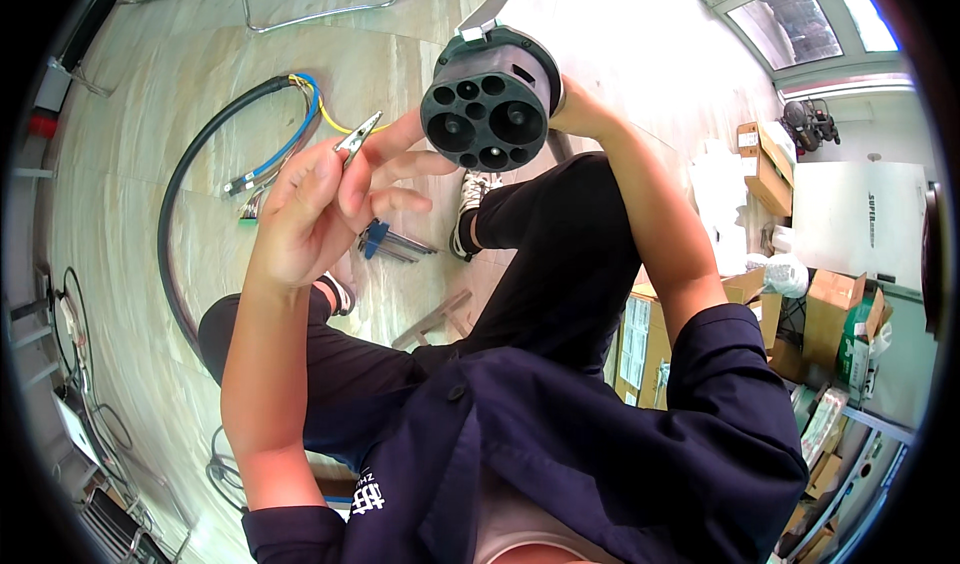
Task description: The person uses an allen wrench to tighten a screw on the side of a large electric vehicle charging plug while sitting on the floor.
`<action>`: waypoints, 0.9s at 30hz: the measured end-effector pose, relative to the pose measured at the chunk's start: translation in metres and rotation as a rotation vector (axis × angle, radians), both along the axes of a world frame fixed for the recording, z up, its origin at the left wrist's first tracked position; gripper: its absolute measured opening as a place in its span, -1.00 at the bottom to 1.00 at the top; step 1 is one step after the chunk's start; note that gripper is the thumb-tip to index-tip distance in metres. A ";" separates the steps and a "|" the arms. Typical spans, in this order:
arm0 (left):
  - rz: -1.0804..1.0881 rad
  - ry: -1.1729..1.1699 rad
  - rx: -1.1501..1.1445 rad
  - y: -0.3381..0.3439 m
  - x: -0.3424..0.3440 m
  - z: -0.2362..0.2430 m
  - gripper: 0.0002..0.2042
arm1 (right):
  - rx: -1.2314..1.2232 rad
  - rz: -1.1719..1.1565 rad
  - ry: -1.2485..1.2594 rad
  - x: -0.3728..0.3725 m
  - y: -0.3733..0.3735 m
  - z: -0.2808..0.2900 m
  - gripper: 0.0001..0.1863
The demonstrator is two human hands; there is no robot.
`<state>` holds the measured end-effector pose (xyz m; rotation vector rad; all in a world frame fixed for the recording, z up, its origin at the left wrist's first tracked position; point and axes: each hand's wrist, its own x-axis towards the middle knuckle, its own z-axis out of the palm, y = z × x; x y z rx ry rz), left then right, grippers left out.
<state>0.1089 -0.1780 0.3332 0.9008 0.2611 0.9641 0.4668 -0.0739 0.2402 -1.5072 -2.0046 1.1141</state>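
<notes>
My left hand (310, 209) pinches a small silver crocodile clip (357, 141) between thumb and forefinger, its jaws pointing up to the right. The other fingers stretch toward the plug. My right hand (583, 110) grips a black, round electric-vehicle charging plug (487, 114) from its far right side, most of its fingers hidden behind it. The plug's face, with two large sockets and several smaller ones, is turned toward me. A metal latch piece (490, 14) stands up at its top. The clip is apart from the plug's face.
On the floor lies a thick black cable (172, 199) with blue and yellow wires (312, 92) at its end. A hex key set (385, 240) in a blue holder lies between my feet. Cardboard boxes (765, 169) stand at the right, a metal-legged chair (320, 16) at the far left.
</notes>
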 end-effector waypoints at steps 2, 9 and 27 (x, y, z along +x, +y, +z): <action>-0.014 -0.014 0.021 0.000 0.002 0.002 -0.55 | 0.020 0.025 0.049 0.001 0.002 -0.006 -0.39; -0.062 -0.050 0.057 -0.002 0.009 0.006 -0.54 | -0.086 0.035 0.108 0.002 -0.004 0.004 -0.38; 0.135 0.155 0.017 0.021 -0.017 0.008 -0.61 | -0.041 -0.128 -0.048 -0.007 -0.008 0.033 -0.44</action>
